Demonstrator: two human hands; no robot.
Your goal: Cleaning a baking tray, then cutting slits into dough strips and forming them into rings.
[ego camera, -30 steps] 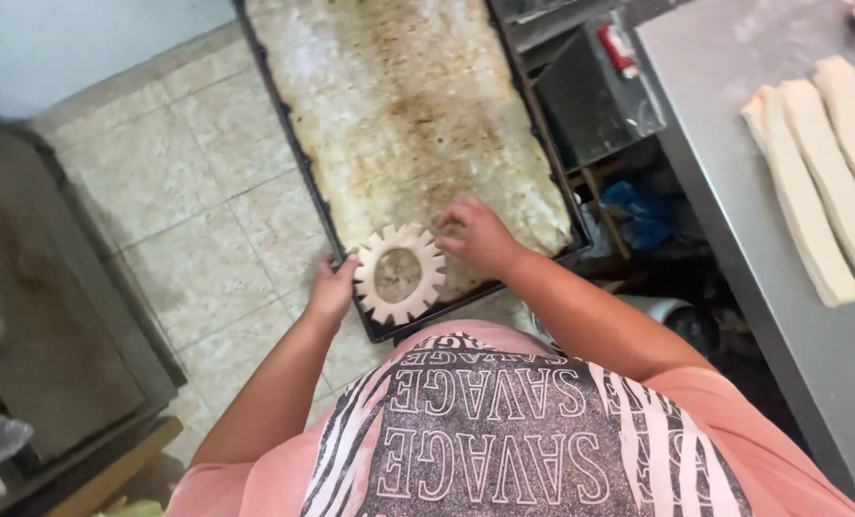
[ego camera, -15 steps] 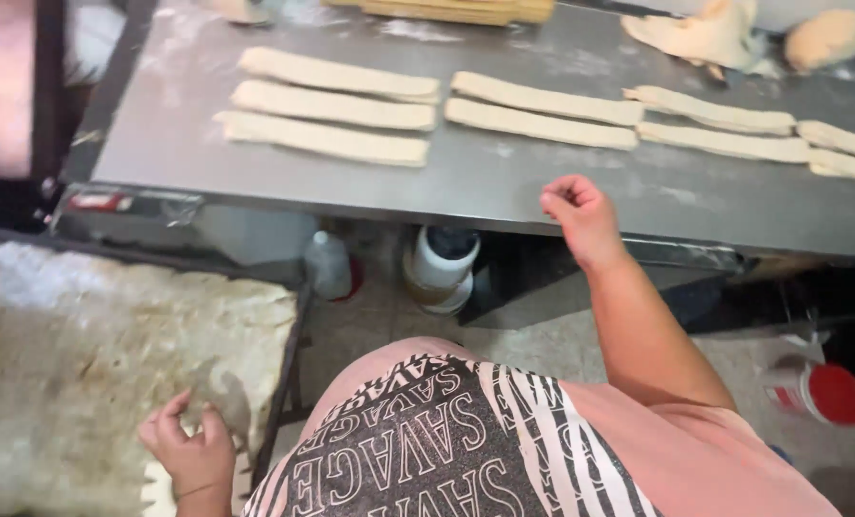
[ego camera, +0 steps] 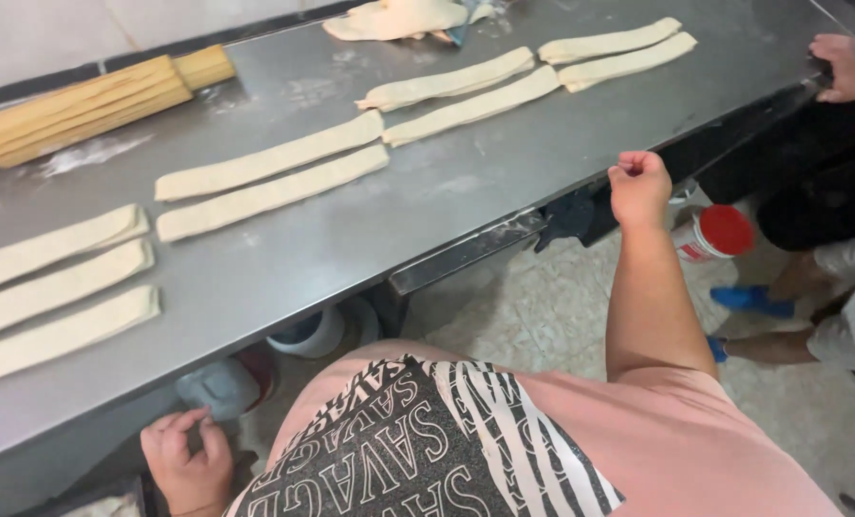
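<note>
Stainless-steel worktable (ego camera: pixel 370 239), dusted with flour, carrying nine long flat pale dough strips (ego camera: pixel 269 194) in pairs and one group of three, long axes running left to right, slightly rising toward far right. Right hand (ego camera: pixel 640 187) raised at near table edge, fingers curled loosely together, empty; nearest strips lying far-left of it, well apart. Left hand (ego camera: pixel 188 458) low, below near edge, fingers slightly apart, holding nothing visible. One ribbed wooden rolling pin (ego camera: pixel 92 101) at far left. One co-worker's hand (ego camera: pixel 843 67) at far right edge.
</note>
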